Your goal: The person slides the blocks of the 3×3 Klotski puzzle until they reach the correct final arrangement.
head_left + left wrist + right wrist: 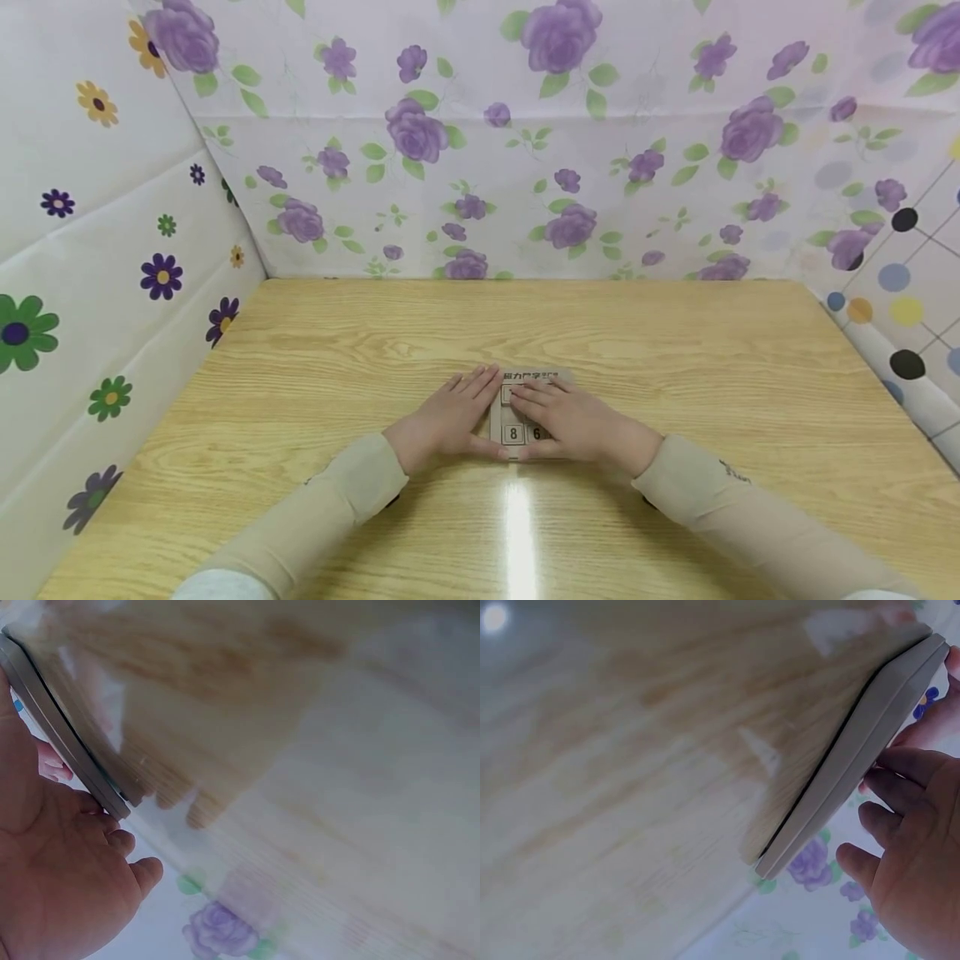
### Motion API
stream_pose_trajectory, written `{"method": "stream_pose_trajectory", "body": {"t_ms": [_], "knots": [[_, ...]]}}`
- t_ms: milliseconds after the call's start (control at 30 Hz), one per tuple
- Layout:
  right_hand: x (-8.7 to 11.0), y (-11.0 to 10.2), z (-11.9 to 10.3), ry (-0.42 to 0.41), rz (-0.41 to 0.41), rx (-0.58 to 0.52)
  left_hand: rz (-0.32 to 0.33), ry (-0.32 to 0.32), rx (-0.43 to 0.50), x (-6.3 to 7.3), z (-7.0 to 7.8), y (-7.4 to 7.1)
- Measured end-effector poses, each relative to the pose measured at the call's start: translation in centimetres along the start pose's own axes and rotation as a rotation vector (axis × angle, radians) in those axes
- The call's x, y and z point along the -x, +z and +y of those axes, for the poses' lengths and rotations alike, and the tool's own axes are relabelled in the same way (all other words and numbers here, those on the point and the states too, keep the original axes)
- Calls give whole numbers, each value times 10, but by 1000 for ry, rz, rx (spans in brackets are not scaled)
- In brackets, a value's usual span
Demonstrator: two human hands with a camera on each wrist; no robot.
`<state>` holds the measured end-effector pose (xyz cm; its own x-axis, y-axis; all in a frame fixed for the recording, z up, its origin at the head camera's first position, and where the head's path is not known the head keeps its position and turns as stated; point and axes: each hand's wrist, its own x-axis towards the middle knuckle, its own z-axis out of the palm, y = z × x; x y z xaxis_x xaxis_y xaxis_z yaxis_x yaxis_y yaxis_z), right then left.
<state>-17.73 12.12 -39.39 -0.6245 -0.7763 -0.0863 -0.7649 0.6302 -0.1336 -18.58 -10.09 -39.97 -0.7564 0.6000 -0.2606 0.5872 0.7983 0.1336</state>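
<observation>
Item: one flat, square-cornered, grey-beige number board, lying on the pale wood-grain desk, between and partly beneath two hands. Square tiles marked 8 and 6 visible; others covered.
Left hand, bare: grip apart, fingers extended at the board's left edge, thumb spread to the near edge.
Right hand, bare: grip apart, fingers extended across the tiles, thumb at the near edge.
Sleeves: beige fabric, two.
Backdrop: white cloth, purple roses, green leaves.

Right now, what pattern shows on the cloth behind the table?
The cloth has purple flowers with green leaves; best in head view.
</observation>
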Motion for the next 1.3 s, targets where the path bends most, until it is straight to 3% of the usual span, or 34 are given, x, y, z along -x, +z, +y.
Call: {"method": "stream_pose_trajectory", "body": {"t_ms": [367, 800, 1300], "knots": [[10, 2, -2, 14, 12, 32, 0, 5, 3, 0, 0, -1], [33, 0, -31, -99, 9, 129, 15, -6, 9, -1, -3, -2], [22, 4, -19, -62, 17, 54, 6, -1, 30, 0, -1, 0]]}}
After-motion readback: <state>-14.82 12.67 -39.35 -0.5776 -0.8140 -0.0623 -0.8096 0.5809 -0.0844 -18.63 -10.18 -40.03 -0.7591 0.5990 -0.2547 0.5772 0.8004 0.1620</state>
